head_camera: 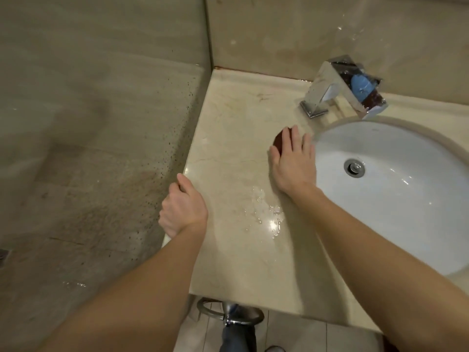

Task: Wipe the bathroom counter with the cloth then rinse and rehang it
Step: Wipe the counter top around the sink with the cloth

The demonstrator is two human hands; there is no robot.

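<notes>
The beige marble counter runs left of a white oval sink. My right hand lies flat with fingers straight, pressing a dark reddish-brown cloth onto the counter just left of the sink rim; only a small part of the cloth shows beyond my fingers. My left hand sits at the counter's left edge, its fingers curled over the edge against the wall. A patch of water glistens on the counter between my arms.
A square chrome faucet stands behind the sink and mirrors blue and dark shapes. Speckled tiled wall borders the counter on the left. Below the front edge hangs a chrome towel ring. The drain sits mid-basin.
</notes>
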